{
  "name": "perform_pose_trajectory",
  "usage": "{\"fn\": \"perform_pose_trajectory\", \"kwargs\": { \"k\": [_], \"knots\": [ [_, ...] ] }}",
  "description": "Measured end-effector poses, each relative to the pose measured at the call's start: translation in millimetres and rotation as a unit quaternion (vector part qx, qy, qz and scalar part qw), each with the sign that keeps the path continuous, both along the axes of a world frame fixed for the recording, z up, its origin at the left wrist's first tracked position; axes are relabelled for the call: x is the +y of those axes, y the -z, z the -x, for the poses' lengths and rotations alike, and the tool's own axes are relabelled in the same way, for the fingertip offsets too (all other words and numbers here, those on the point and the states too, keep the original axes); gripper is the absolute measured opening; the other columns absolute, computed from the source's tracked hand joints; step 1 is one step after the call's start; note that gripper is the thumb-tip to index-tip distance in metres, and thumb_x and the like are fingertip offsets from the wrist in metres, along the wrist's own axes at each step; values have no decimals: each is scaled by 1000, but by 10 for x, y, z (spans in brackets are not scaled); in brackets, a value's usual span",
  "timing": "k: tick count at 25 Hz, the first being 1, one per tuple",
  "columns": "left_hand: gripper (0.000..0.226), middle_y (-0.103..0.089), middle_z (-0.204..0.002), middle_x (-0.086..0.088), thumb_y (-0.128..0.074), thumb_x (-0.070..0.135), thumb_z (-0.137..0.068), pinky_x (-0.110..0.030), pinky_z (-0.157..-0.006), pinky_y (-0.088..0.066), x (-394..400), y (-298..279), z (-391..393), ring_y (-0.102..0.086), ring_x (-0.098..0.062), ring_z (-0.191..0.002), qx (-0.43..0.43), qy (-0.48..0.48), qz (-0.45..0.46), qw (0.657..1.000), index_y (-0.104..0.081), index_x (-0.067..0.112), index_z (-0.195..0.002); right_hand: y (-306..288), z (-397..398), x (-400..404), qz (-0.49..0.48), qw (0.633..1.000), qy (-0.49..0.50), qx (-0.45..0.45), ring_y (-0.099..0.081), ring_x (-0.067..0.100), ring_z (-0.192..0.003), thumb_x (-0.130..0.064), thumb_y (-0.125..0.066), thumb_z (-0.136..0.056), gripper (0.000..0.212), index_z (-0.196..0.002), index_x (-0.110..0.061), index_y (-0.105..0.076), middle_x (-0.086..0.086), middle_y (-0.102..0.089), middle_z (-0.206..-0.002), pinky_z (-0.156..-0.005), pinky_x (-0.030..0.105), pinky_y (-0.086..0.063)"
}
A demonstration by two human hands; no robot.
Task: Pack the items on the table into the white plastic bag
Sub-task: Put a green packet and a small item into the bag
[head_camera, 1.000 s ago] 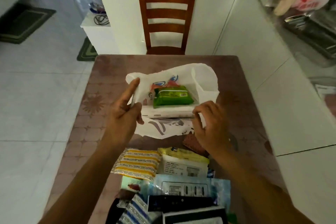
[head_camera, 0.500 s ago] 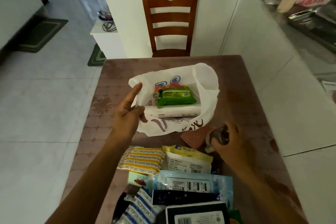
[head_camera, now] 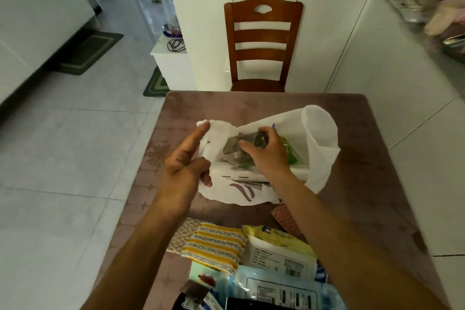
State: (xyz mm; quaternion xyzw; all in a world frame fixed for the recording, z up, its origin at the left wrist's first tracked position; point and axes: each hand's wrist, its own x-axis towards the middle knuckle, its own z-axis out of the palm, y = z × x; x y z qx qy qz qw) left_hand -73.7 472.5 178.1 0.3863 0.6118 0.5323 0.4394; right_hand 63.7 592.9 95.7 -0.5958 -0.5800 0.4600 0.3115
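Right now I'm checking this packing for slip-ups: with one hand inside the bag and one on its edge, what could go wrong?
1. The left hand pinches only one edge of the white plastic bag; the mouth could sag shut on the right hand.
2. The grey item may land on the green packet and slide out.
3. The pile by the near edge, such as the yellow striped packet, sits under both forearms and could be knocked.

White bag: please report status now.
Left hand grips white bag rim, mouth open. Right hand inside bag, holding grey packet. Nothing blocking.
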Motion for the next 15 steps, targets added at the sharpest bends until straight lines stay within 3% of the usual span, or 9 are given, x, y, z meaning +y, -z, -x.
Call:
{"fn": "perform_pose_trajectory", "kwargs": {
  "k": [5, 8, 11, 13, 15],
  "knots": [
    [67, -57, -137, -4, -43, -13, -92, -23, -58, -56, 54, 29, 49, -59, -7, -58, 5, 6, -8, 1000, -53, 46, -123, 119, 137, 154, 61, 996, -69, -6, -47, 22, -124, -37, -66, -86, 61, -139, -20, -41, 3, -46, -142, -104, 36, -40],
    [65, -57, -136, 1, -46, -11, -92, -26, -60, -58, 64, 79, 21, -61, -7, -63, 27, 17, -13, 999, -50, 45, -127, 18, -115, -149, -58, 997, 13, 45, -57, 17, -114, -27, -61, -88, 32, -119, -21, -59, 2, -60, -127, -97, 33, -51],
    [63, -57, -135, 1, -49, -8, -93, -36, -65, -59, 81, 138, 6, -60, -15, -71, 47, 20, -13, 999, -47, 41, -133, -22, -635, -788, -170, 975, 103, 97, -63, 12, -90, -14, -59, -89, 8, -94, -15, -65, 0, -68, -96, -72, 22, -56],
    [63, -57, -135, -4, -48, -9, -93, -43, -68, -58, 80, 180, -22, -58, -24, -75, 65, 15, -7, 998, -46, 36, -137, 194, -1044, -1117, -148, 983, 101, 40, -63, 12, -71, -10, -58, -84, 10, -80, -17, -64, -5, -65, -76, -54, 25, -55],
    [63, -57, -136, -8, -46, -11, -93, -34, -64, -59, 43, 194, -57, -62, -19, -73, 69, 6, -7, 998, -48, 34, -137, 520, -1384, -1203, -138, 985, 46, -93, -61, 15, -59, -12, -57, -77, 14, -69, -22, -62, -5, -64, -65, -46, 32, -52]
  ]
}}
